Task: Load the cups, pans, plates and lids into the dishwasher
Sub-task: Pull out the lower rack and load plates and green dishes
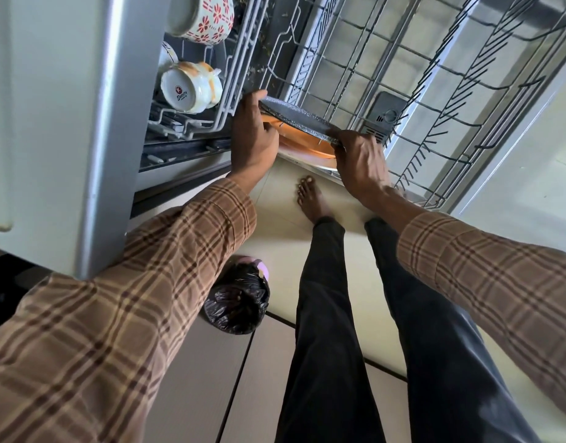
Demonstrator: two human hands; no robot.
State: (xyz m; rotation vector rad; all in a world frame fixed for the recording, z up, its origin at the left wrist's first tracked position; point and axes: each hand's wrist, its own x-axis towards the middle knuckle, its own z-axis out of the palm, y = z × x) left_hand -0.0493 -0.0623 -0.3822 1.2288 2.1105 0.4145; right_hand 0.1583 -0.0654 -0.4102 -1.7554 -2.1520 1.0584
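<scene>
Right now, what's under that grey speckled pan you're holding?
Under the grey speckled pan, gripped by the left hand and right hand, an orange dish shows. The pan and hands cover most of it.

Bright daylight from the right, sharp focus, strong wide-angle bending at edges.

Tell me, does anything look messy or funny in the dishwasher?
Small dark specks are scattered on the dishwasher's inner wall beside the upper rack; they look like dirt. The cups there sit in place, and nothing looks spilled or broken.

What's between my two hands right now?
Head view: a speckled grey pan spans from left hand to right hand, with an orange plate just beneath.
</scene>
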